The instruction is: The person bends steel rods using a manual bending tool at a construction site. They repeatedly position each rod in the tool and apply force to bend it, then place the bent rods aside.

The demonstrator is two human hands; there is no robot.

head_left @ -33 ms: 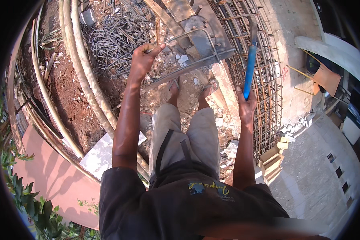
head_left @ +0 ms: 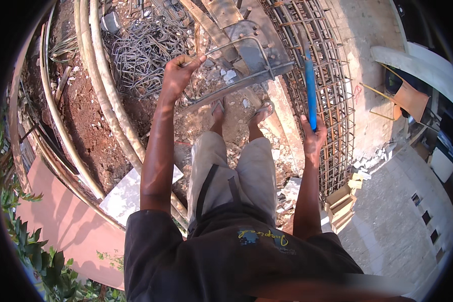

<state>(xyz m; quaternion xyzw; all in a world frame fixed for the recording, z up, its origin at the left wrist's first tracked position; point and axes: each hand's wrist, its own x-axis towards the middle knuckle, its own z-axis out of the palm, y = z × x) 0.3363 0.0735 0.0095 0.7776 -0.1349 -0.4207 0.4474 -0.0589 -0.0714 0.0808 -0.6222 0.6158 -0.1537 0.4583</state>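
Note:
My left hand point(head_left: 178, 75) is closed around one end of a bent steel rebar rod point(head_left: 262, 49), shaped like an open rectangular stirrup. The rod reaches rightward over a dark metal plate point(head_left: 250, 53) with short pegs near its top. On the right, my right hand point(head_left: 314, 140) grips the lower end of a long tool with a blue handle point(head_left: 310, 95). The tool's narrow metal upper end lies against the rebar behind it, so its tip is hard to make out.
A long rebar cage point(head_left: 337, 108) runs down the right side. Tangled bent rebar pieces point(head_left: 141, 58) lie on the soil at upper left, beside long wooden poles point(head_left: 110, 85). Planks and rubble surround my feet. Farther right stands a brown chair point(head_left: 410, 98).
The blue handle's upper end has swung left, and my right hand has dropped slightly with it. My left hand and the rebar have shifted a little left.

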